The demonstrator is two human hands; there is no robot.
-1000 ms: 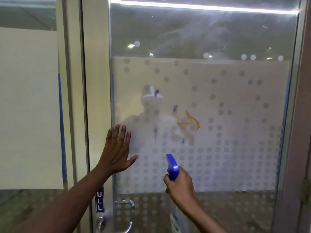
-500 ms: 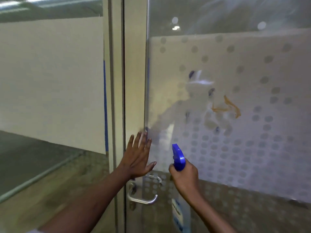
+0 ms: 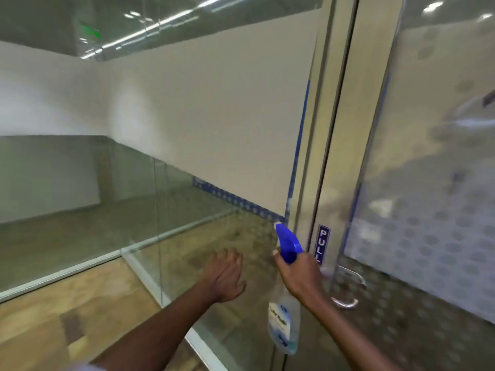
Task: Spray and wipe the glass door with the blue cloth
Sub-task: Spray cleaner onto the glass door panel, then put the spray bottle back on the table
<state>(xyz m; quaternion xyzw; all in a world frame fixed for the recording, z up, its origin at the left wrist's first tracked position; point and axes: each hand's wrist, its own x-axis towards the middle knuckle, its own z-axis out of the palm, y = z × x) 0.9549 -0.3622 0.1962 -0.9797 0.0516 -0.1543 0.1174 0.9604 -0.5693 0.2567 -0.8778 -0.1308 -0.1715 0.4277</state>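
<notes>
The glass door (image 3: 428, 183) with its frosted dotted film fills the right side, blurred by motion. My right hand (image 3: 300, 274) grips a clear spray bottle (image 3: 284, 325) with a blue trigger head, held upright just left of the door frame. My left hand (image 3: 225, 277) is empty, fingers spread, hovering in front of the lower glass side panel, off the door. No blue cloth is in view.
A metal lever handle (image 3: 348, 290) and a blue PULL sign (image 3: 322, 243) sit on the door frame (image 3: 342, 129). To the left stands a glass side panel (image 3: 187, 210) with a white film band. Wood-look floor (image 3: 67, 317) lies below left.
The view has swung left, so the door has slid to the right. My left hand has come off the glass and dropped lower. The bottle stays in my right hand.
</notes>
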